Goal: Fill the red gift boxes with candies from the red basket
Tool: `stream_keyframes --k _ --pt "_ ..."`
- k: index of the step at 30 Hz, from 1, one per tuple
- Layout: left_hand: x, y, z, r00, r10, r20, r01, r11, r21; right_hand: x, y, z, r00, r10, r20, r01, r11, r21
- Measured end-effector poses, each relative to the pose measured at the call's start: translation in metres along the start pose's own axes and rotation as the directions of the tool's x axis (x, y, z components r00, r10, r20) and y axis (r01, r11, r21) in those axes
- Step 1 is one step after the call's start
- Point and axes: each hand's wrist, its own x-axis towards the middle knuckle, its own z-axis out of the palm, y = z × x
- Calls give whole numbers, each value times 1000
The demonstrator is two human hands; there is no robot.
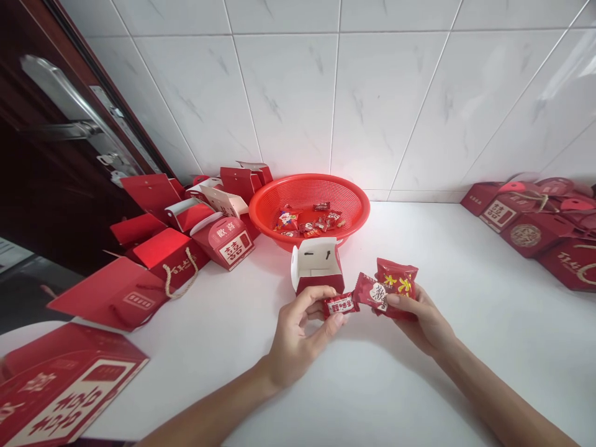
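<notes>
Between the thumb and fingers of my left hand (302,338) is a small red wrapped candy (341,304) with a white label. My right hand (426,320) grips a red candy packet (397,278) with yellow lettering, and a smaller red wrapped candy (371,292) with a white patch lies under the thumb in front of it. The candies of both hands meet or nearly meet. Just behind my left hand stands an open red gift box (321,273) with a white inside; its front is partly hidden by my fingers.
A red plastic basket (310,183) holding several wrapped candies stands by the tiled wall (288,93). Several red gift boxes (223,239), many with lids up, line the left side. More red boxes (531,226) sit at the right on the white table (465,310). A dark door (28,167) is at left.
</notes>
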Motion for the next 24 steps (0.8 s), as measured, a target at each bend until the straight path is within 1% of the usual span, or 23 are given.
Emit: stream_keyframes --k 4,10,16,21,24 --pt "0 1 -1 1000 10 -25 -9 999 31 0 -3 0 999 -24 -32 24 1000 -8" --pt "1 2 -1 1000 7 -24 -6 999 47 -3 -4 2 997 -45 -63 43 998 -42" --pt "2 4 -1 999 -36 7 36 999 -10 -5 -6 2 992 -62 -109 54 995 -81" --pt "1 2 -1 998 -66 -6 66 998 -24 -5 -7 -1 989 -101 -109 89 989 -115" --pt "1 1 0 997 -73 9 73 997 -21 -5 -7 0 991 -90 -101 78 990 -119"
